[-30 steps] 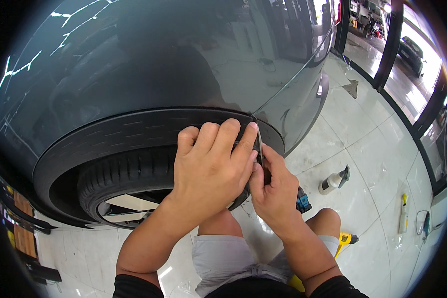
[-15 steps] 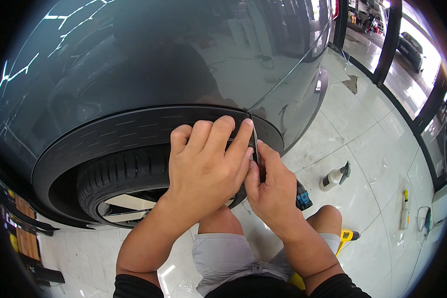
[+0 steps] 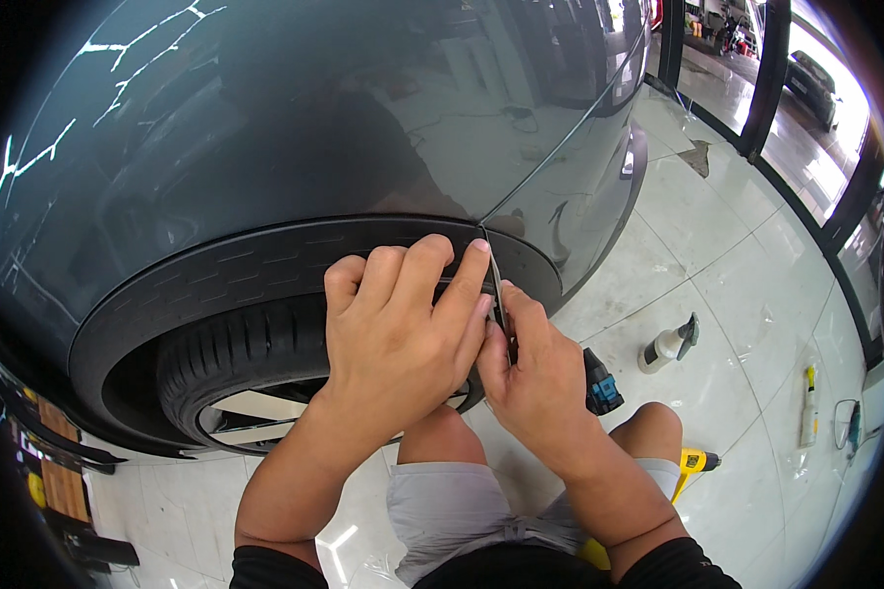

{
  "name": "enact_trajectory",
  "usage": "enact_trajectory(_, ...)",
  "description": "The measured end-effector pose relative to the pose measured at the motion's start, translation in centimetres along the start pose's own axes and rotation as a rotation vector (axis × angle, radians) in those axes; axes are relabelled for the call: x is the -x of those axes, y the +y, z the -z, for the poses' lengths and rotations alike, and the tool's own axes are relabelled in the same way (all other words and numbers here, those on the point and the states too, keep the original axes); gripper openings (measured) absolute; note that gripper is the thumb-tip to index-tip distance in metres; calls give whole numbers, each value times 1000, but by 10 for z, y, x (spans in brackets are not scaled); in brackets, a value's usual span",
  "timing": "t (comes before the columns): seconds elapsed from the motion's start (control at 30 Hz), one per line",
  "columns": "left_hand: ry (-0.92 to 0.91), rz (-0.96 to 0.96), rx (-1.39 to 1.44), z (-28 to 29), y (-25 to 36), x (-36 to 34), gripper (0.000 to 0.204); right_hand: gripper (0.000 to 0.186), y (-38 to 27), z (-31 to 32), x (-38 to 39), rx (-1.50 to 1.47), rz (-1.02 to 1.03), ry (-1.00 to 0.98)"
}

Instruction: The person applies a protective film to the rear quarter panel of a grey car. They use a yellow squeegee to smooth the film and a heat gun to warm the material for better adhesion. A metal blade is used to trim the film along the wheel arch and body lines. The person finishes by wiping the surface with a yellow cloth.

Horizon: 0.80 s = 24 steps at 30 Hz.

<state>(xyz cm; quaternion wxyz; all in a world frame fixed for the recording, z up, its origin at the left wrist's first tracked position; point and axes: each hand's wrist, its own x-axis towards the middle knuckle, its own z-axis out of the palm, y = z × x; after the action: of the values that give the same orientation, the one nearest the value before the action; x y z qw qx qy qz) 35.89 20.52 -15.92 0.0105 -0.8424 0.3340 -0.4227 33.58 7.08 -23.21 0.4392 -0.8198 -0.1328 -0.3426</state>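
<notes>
In front of me is the dark grey body of a car (image 3: 295, 128), with a black wheel-arch trim (image 3: 216, 278) above the tyre (image 3: 241, 339). My left hand (image 3: 393, 324) lies over the trim, its fingers bent and apart. The left index fingertip rests near the lower end of the body seam, beside a thin flat metal tool (image 3: 496, 277). My right hand (image 3: 537, 378) pinches that tool between thumb and fingers, its tip up at the trim's edge where the seam meets it. The tool's lower part is hidden in my right hand; its exact kind does not show.
A black and teal power tool (image 3: 602, 385) is partly hidden behind my right forearm. On the tiled floor are a spray bottle (image 3: 664, 349), a yellow heat gun (image 3: 695, 461) and a slim yellow-capped tube (image 3: 809, 412). Dark-framed glass doors (image 3: 756, 88) stand at the right.
The view has shifted slightly. Both hands keep nearly the same pose at the trim, with the tool still in my right hand.
</notes>
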Motion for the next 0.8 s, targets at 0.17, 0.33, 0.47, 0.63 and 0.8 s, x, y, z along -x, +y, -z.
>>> enact_trajectory(0.17,-15,3,-14,0,1,-1,35,39,12,0,0,57,84,23)
enact_trajectory(0.33,-23,8,-26,0,0,-2,35,40,23,7,-8,152,160,10)
enact_trajectory(0.47,-24,12,-30,0,5,-3,35,46,41,19,-15,265,237,-51)
enact_trajectory(0.63,-28,14,-47,1,5,-3,37,45,51,21,-22,184,273,-40)
enact_trajectory(0.8,-14,7,-44,-6,5,-1,40,45,48,31,-26,186,287,-54)
